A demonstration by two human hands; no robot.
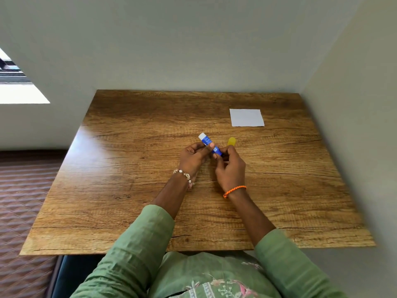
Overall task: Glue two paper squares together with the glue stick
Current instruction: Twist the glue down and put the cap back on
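Observation:
A blue glue stick [206,141] with a white end is held above the middle of the wooden table [129,179]. My left hand [193,158] grips its barrel, white end pointing up and to the left. My right hand [231,166] pinches the stick's lower blue end between thumb and fingers. A small yellow cap [232,141] shows just behind my right hand; whether it rests on the table or in my fingers is unclear. A white paper square [246,117] lies flat at the far right of the table. Whether it is one sheet or two stacked is unclear.
The table stands in a corner, with a wall along its far edge and another along its right edge. A patterned floor [21,201] lies to the left. A bright window opening [17,87] sits at the upper left.

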